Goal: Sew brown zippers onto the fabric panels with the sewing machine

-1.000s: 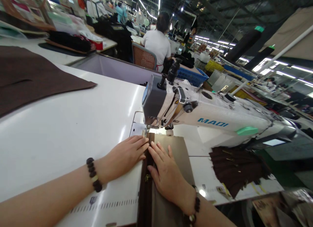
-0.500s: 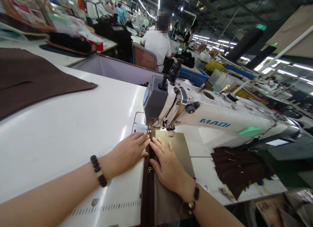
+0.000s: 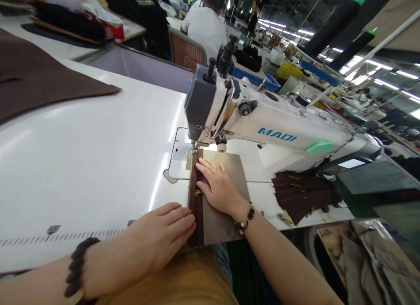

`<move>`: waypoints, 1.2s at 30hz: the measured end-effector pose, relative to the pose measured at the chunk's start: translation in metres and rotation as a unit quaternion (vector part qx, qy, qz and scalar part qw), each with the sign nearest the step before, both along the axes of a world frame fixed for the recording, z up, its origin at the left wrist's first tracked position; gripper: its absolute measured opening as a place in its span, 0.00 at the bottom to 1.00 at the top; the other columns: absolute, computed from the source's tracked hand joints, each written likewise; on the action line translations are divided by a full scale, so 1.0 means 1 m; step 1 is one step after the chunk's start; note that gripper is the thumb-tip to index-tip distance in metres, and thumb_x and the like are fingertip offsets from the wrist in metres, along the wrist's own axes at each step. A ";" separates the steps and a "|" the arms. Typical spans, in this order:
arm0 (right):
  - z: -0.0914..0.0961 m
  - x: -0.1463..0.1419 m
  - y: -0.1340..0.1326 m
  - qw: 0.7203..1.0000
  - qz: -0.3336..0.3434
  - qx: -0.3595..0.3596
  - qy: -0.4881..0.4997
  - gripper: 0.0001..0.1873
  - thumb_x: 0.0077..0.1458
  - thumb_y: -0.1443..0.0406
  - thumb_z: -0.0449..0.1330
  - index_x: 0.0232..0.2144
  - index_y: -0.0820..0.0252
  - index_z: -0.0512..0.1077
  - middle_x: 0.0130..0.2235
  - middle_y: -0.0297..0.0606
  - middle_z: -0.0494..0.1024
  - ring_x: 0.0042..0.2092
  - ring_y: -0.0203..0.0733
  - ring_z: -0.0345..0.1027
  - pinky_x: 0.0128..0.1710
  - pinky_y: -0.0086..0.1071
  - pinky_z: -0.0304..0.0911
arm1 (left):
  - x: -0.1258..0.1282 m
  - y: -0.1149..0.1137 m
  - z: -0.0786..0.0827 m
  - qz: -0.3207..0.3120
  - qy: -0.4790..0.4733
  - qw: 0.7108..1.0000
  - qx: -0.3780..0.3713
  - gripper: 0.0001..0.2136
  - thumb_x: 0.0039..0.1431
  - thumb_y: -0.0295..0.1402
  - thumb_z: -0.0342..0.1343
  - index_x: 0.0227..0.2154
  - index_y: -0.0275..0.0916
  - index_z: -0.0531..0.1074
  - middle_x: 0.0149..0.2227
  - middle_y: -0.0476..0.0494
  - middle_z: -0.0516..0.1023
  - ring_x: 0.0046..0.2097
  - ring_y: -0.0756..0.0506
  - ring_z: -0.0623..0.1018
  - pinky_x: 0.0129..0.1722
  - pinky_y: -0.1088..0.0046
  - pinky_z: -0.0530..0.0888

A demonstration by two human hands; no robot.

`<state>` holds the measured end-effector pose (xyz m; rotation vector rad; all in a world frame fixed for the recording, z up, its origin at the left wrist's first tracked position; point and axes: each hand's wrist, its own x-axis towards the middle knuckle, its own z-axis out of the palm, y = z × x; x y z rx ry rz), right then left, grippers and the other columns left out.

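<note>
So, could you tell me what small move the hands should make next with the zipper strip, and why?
Probably slide the zipper strip a little toward the sewing machine, kept straight: the right hand lies flat on the tan piece close to the machine, and the left hand touches the strip's near end at the table edge.

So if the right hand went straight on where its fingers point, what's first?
Probably the presser foot under the sewing machine head: the right hand lies flat on the tan fabric, fingertips short of it along the brown zipper strip.
</note>
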<state>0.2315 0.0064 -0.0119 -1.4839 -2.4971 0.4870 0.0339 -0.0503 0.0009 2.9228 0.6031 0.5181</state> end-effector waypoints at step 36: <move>0.002 -0.004 0.002 0.999 0.017 0.027 -0.010 0.25 0.58 0.67 0.46 0.58 0.62 0.54 0.60 0.43 0.52 0.62 0.41 0.43 0.61 0.51 0.40 | 0.011 -0.017 -0.016 -0.009 -0.031 0.999 -0.027 0.03 0.57 0.25 0.51 0.31 0.39 0.67 0.28 0.47 0.71 0.33 0.47 0.70 0.40 0.71 0.69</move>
